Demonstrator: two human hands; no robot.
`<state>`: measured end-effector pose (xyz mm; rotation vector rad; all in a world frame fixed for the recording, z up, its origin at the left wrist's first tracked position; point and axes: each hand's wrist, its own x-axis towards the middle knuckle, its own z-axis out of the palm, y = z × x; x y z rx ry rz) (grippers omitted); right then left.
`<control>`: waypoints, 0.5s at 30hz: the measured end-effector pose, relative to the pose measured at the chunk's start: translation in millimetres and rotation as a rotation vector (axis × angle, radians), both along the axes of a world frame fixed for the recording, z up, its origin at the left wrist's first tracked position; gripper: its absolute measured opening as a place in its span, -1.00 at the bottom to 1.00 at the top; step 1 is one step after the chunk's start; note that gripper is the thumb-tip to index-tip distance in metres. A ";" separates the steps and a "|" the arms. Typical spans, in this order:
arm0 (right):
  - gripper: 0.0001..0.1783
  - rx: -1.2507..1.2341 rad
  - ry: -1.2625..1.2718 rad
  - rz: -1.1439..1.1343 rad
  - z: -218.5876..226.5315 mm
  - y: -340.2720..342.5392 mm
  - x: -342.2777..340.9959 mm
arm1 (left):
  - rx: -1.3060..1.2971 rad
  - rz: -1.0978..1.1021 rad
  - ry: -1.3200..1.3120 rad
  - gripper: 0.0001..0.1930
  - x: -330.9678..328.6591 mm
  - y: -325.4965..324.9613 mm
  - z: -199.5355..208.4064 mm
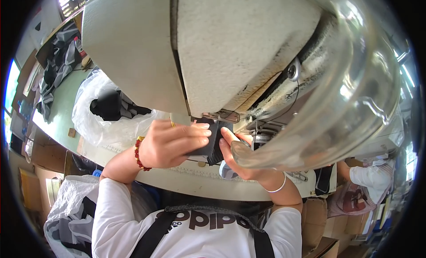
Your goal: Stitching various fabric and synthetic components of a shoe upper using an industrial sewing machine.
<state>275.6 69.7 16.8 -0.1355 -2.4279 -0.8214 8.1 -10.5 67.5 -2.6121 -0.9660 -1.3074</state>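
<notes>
A large off-white sewing machine [248,45] fills the upper middle, its needle area low in the centre. Just below it lies a folded piece of black fabric [215,145]. My left hand [168,142], with a red beaded bracelet at the wrist, has its fingers pressed together on the fabric's left part. On the other side, my right hand [242,158] grips the fabric's right edge with thumb and fingers; a white bangle [278,183] circles that wrist. A curved clear plastic guard [355,120] overlaps part of the right hand. The needle itself is hidden.
A clear plastic bag [88,120] with black and grey pieces stands left of the machine. More grey-black fabric [57,67] lies far left. A white sack [66,204] sits beside me at lower left. Another person's white sleeve [370,176] shows at right, near cardboard boxes [313,220].
</notes>
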 end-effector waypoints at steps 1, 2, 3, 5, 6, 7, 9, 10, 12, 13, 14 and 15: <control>-0.74 0.022 0.028 0.024 -6.4 1.8 2.5 | -0.078 -0.008 -0.109 -0.75 0.2 1.1 -1.5; -0.76 0.021 0.080 0.029 -15.8 0.7 2.2 | -0.120 0.014 -0.179 -0.74 -0.3 2.2 -2.4; -0.77 0.021 0.116 0.012 -24.6 1.8 4.3 | -0.134 0.004 -0.217 -0.73 0.5 3.1 -3.7; -0.81 -0.084 0.053 -0.017 -42.5 4.6 9.2 | -0.167 -0.022 -0.281 -0.70 1.6 3.5 -4.9; -0.83 -0.124 0.039 -0.018 -50.2 6.7 11.8 | -0.126 -0.012 -0.235 -0.71 1.9 3.0 -4.5; -0.85 -0.163 0.026 -0.020 -56.7 8.7 12.6 | -0.076 -0.008 -0.172 -0.72 2.7 2.2 -4.1; -0.89 -0.249 0.060 0.013 -63.2 12.2 9.2 | -0.008 0.013 -0.024 -0.74 4.1 -1.0 -1.6; -0.90 -0.308 0.083 0.026 -62.1 13.2 6.2 | 0.071 0.030 0.058 -0.73 5.0 -1.2 -0.3; -0.86 -0.382 0.114 0.059 -51.0 11.9 -0.2 | 0.117 0.048 0.108 -0.73 7.4 -2.7 1.7; -0.84 -0.382 0.111 0.061 -41.3 9.3 -2.7 | 0.132 0.058 0.121 -0.73 8.9 -3.1 2.0; -0.82 -0.276 0.077 0.038 -29.5 5.9 -2.9 | 0.145 0.057 0.113 -0.73 10.5 -3.1 2.0; -0.80 -0.063 0.012 -0.020 -13.6 2.0 5.3 | 0.158 0.055 0.096 -0.74 11.1 -2.8 2.1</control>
